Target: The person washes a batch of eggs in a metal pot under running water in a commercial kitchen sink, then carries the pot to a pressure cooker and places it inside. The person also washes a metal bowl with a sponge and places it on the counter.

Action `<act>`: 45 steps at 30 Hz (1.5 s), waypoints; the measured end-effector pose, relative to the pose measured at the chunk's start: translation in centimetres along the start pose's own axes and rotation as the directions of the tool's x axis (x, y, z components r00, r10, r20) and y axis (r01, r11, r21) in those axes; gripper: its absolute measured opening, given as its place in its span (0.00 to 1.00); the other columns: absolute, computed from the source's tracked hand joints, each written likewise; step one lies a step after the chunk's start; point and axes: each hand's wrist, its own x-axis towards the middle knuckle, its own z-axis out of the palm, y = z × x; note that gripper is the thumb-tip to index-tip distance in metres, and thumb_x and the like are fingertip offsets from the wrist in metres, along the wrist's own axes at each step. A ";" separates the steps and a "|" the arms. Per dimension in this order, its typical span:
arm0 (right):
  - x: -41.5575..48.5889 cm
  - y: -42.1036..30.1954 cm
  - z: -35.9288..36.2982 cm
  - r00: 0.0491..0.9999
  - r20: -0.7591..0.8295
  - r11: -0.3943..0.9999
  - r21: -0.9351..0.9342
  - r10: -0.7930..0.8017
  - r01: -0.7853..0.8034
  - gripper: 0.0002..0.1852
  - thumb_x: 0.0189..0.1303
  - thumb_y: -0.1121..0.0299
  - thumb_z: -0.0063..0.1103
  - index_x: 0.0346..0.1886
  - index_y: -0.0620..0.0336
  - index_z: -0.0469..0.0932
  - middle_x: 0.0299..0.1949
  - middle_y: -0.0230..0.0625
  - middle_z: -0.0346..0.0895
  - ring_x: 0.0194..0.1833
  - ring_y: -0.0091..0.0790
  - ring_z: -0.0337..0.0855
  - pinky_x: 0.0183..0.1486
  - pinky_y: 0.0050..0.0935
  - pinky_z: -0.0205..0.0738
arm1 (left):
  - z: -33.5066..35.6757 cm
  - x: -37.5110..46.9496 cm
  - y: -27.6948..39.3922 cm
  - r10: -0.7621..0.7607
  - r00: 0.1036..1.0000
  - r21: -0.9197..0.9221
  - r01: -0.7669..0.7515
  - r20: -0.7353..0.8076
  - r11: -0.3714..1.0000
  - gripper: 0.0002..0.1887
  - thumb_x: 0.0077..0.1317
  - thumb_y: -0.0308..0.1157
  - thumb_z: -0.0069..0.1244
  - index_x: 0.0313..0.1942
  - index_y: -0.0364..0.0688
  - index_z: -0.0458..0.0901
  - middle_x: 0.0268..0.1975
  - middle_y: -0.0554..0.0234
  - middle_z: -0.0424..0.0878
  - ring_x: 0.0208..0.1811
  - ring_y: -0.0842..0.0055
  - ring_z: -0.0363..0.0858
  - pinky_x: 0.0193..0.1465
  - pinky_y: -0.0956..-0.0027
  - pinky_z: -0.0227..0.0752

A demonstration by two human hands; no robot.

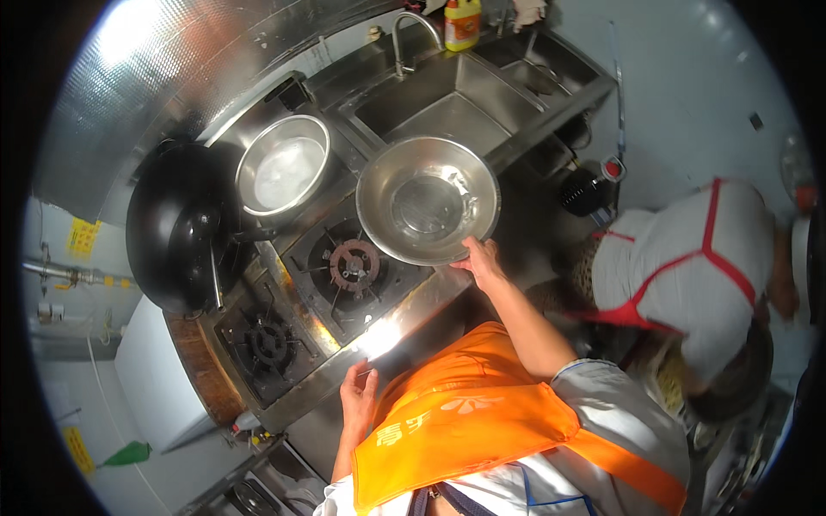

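Observation:
My right hand (481, 261) grips the near rim of a wide stainless steel basin (428, 200), thumb over the edge. The basin is over the stove's corner by the sink and looks to have nothing or only a little clear liquid in it. My left hand (359, 393) is at the stove's front edge, fingers slightly apart, holding nothing that I can make out. Between the hands lies a gas burner (354, 264) with a reddish ring. A second burner (266, 342) is to the left. A steel pot (284, 164) with whitish contents stands behind the burners.
A black wok (177, 232) with a metal handle stands at the back left. Behind the basin is a steel sink (452, 122) with a faucet (397, 42) and a yellow bottle (462, 26). At the right a co-worker in white with red straps (684, 271) bends over a large pot.

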 end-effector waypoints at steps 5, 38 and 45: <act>6.2 -6.1 -2.0 0.998 0.038 0.999 -0.024 0.044 -0.043 0.22 0.61 0.69 0.57 0.53 0.72 0.62 0.47 0.54 0.77 0.40 0.47 0.86 0.38 0.41 0.88 | 8.2 2.1 5.1 0.025 1.000 -0.045 -0.025 -0.015 0.999 0.21 0.72 0.33 0.54 0.61 0.35 0.74 0.55 0.58 0.82 0.54 0.76 0.79 0.59 0.71 0.72; 56.6 -5.3 -7.2 0.742 0.274 0.744 -0.519 0.611 -0.421 0.21 0.67 0.68 0.59 0.60 0.68 0.68 0.54 0.50 0.71 0.53 0.46 0.74 0.57 0.54 0.81 | 37.7 21.0 24.7 -0.146 0.888 -0.092 0.118 -0.436 0.989 0.18 0.70 0.32 0.54 0.57 0.34 0.78 0.52 0.50 0.84 0.53 0.66 0.83 0.56 0.65 0.76; 62.2 -7.4 -3.7 0.899 0.280 0.576 -0.816 0.336 0.039 0.30 0.65 0.59 0.62 0.66 0.60 0.65 0.54 0.43 0.77 0.49 0.42 0.82 0.60 0.36 0.78 | 35.6 24.0 22.6 -0.019 0.850 -0.166 -0.080 -0.526 0.983 0.22 0.69 0.38 0.54 0.57 0.33 0.75 0.52 0.47 0.83 0.50 0.61 0.85 0.54 0.60 0.78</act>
